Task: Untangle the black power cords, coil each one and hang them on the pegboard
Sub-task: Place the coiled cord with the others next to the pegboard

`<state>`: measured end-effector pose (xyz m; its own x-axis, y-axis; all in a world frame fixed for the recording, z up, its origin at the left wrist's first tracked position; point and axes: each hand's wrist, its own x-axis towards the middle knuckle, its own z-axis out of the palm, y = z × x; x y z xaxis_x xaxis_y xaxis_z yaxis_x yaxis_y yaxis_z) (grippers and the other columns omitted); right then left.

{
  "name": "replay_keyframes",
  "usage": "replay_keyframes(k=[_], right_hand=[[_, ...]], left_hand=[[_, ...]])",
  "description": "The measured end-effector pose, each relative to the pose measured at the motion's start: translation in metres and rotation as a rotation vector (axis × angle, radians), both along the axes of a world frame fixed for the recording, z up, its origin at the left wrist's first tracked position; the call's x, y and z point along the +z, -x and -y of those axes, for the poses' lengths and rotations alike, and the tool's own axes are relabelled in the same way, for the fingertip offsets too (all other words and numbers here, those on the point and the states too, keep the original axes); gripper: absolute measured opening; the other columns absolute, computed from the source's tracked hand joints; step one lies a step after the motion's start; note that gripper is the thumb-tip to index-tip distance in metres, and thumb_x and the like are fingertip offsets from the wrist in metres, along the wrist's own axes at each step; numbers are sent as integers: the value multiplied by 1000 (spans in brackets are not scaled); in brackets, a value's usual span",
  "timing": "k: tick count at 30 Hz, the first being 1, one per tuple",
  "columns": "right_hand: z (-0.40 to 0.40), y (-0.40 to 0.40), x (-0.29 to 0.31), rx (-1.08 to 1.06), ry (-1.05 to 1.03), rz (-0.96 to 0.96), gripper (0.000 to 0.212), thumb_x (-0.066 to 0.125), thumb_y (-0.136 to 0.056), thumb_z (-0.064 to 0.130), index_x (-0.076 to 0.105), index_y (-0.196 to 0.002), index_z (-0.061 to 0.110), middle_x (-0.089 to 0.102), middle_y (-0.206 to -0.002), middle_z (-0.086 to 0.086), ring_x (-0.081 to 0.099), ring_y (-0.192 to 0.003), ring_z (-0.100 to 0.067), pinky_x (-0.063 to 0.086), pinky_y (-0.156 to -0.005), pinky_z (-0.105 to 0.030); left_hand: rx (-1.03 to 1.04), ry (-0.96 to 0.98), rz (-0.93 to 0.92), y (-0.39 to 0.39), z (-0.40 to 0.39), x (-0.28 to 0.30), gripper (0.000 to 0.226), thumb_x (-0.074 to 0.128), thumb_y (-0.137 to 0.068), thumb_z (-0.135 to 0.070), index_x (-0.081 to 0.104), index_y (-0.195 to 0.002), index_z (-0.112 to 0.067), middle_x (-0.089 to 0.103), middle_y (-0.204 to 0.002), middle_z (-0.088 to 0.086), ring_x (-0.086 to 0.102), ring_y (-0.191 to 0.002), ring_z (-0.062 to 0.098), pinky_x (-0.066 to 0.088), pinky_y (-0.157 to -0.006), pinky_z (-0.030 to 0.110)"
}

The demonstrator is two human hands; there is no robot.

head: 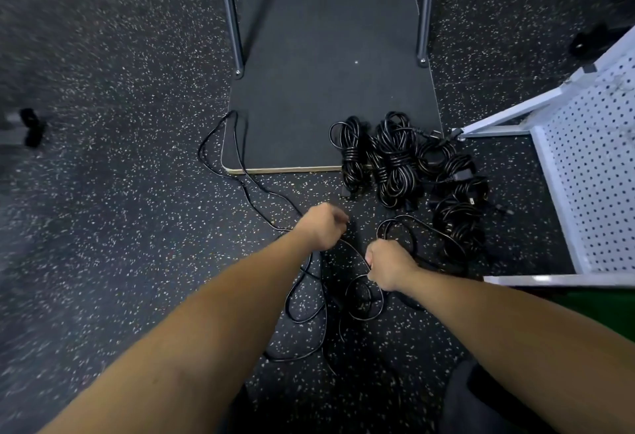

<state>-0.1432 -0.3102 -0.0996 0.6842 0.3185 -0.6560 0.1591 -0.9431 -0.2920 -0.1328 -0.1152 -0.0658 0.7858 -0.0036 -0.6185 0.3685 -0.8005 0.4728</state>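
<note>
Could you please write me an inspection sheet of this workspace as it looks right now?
Surface: dark speckled floor; a black mat with a pale front edge lies ahead.
Job's things: loose cord sprawls in loops from the mat's left corner to below the hands; coiled cord bundles lie at the mat's right corner; white pegboard on the right, no cords seen on it.
Clutter: small dark object far left, blurred.
Hands: left hand and right hand both grip the loose cord.
Cables: only the power cords.
Surroundings: two metal legs stand on the mat; green surface at lower right.
</note>
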Motion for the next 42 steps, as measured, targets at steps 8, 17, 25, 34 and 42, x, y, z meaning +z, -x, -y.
replay_keyframes(k=[8,17,25,34,42], right_hand=[[-8,-11,73,-54,-254,33,18,80,-95,8,71,-97,24,74,-99,4,73,-92,-20,59,-85,-34],[-1,-6,259,3,-393,153,11,74,-101,20,73,-90,19,80,-91,-1,64,-70,-18,53,-65,-33],[26,35,357,-102,-612,112,24,56,-112,18,64,-92,9,81,-97,-14,75,-71,-22,57,-66,-36],[17,61,435,-271,-1084,306,22,54,-109,10,73,-99,4,80,-96,-17,71,-72,-23,62,-75,-37],[-7,77,421,-373,-1151,231,20,62,-110,15,69,-125,3,81,-109,-11,82,-94,-22,66,-94,-40]], left_hand=[[-177,-50,139,27,6,48,42,59,-100,-1,82,-125,-26,80,-120,-4,70,-101,16,56,-97,30],[-242,-81,548,35,-26,211,8,75,-104,-29,76,-96,-25,65,-81,-21,61,-76,6,44,-75,28],[-130,-52,803,74,-32,343,17,71,-105,-26,75,-89,-21,77,-83,-10,72,-79,7,57,-79,31],[-57,476,500,126,-11,362,31,84,-98,-30,81,-128,-26,59,-80,-8,53,-77,10,44,-80,30],[140,277,669,126,-35,354,20,77,-104,-28,82,-95,-11,72,-74,0,60,-69,13,55,-70,39]])
